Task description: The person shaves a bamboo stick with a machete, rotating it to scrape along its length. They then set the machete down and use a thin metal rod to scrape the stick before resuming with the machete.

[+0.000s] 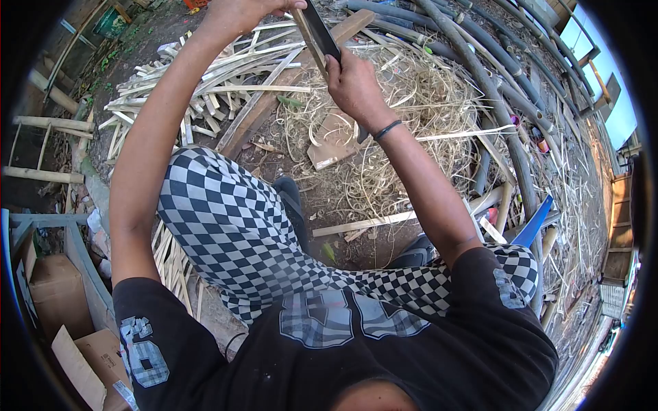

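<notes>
A split bamboo piece (319,33), dark on one face and pale tan along its edge, is held up at a slant at the top of the view. Around its lower end my right hand (355,89) is closed, thumb lying along the piece. A small grey tip (362,133) shows below that hand; what it belongs to is hidden. My left hand (240,14) reaches the upper end of the bamboo with its fingertips closed at the pale edge, partly cut off by the frame. Beneath the hands a flat wooden block (332,145) lies among shavings.
Curly bamboo shavings (425,103) cover the ground ahead. Cut bamboo strips (205,103) are heaped to the left, and long dark poles (473,58) lie to the right. A blue saw-like tool (533,222) is by my right knee. Cardboard boxes (62,291) stand at left.
</notes>
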Action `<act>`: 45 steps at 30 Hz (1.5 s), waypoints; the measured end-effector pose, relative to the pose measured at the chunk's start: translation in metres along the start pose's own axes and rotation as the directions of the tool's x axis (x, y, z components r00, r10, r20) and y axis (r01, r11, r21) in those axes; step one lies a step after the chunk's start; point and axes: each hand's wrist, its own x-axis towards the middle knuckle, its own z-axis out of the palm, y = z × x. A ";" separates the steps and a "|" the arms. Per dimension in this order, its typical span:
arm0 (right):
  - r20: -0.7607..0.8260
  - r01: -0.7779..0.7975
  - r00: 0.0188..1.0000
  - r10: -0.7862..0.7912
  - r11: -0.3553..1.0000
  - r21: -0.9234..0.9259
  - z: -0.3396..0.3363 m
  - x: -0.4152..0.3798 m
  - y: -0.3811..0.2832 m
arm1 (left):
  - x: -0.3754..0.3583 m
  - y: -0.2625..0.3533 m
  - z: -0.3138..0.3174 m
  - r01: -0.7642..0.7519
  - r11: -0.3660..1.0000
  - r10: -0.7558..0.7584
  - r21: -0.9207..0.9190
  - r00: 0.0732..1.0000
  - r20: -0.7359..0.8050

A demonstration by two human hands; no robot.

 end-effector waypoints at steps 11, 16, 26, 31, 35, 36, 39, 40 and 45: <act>0.059 -0.057 0.997 0.059 0.998 -0.027 0.007 0.000 0.001 | -0.001 -0.019 -0.004 0.060 0.966 -0.050 -0.253 0.998 0.046; 0.150 -0.051 0.986 0.077 0.985 -0.165 0.021 0.003 0.031 | -0.005 -0.011 -0.013 0.108 0.991 -0.105 -0.076 0.994 0.037; 0.081 -0.142 0.985 0.150 0.985 -0.096 0.045 -0.015 0.039 | 0.000 -0.050 -0.009 0.095 0.969 -0.113 -0.227 0.991 -0.072; 0.100 -0.051 0.994 0.050 0.999 0.006 0.013 0.002 0.004 | 0.005 -0.048 -0.003 0.097 0.963 -0.103 -0.250 0.995 -0.013; 0.052 -0.116 0.992 0.119 0.992 -0.050 0.056 -0.015 0.062 | -0.005 -0.019 -0.011 0.155 0.958 -0.158 -0.242 0.987 0.010; 0.116 -0.105 0.986 0.120 0.986 -0.129 0.052 -0.010 0.057 | -0.004 -0.021 -0.010 0.154 0.957 -0.159 -0.248 0.987 -0.001; 0.155 -0.082 0.982 0.110 0.980 -0.179 0.033 0.006 0.048 | 0.001 -0.029 -0.008 0.149 0.972 -0.152 -0.182 0.988 -0.006; 0.143 -0.076 0.985 0.096 0.987 -0.141 0.025 0.007 0.036 | 0.005 -0.028 -0.007 0.149 0.971 -0.152 -0.186 0.988 -0.004; 0.102 -0.132 0.985 0.142 0.987 -0.093 0.043 -0.015 0.054 | 0.002 -0.014 -0.007 0.160 0.978 -0.165 -0.131 0.986 -0.031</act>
